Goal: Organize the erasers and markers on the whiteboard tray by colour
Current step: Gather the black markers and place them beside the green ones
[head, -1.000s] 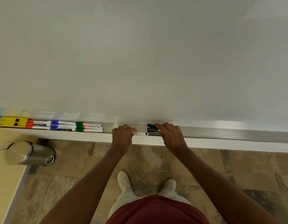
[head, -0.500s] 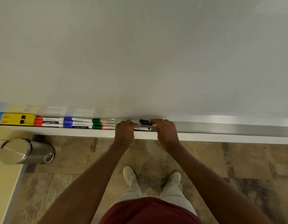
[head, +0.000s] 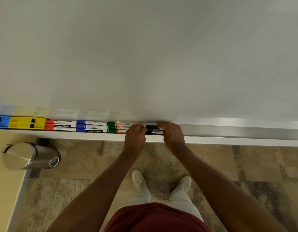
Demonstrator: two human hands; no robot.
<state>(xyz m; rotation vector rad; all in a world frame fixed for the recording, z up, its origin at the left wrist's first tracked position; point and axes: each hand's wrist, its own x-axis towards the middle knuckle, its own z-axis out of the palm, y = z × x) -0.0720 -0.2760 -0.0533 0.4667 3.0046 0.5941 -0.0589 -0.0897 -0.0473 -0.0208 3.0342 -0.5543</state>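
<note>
Along the metal whiteboard tray [head: 228, 130] lie, from the left, a blue eraser [head: 1, 121], a yellow eraser [head: 27, 122], three red markers [head: 60, 126], three blue markers [head: 90, 126] and green markers [head: 117, 127]. Black markers [head: 153, 128] lie in the tray right of the green ones. My left hand [head: 135, 135] grips their left ends and covers the green markers' right ends. My right hand [head: 172, 133] holds the black markers' right ends. How many black markers there are is hidden by my fingers.
A steel pedal bin [head: 30, 155] stands on the patterned carpet below the tray's left part, beside a yellow wall. The tray runs bare to the right of my right hand. My feet [head: 161, 181] stand just under the tray.
Both hands have carried the black markers leftward along the tray until they sit against the green markers. The gap to the green markers has closed.
</note>
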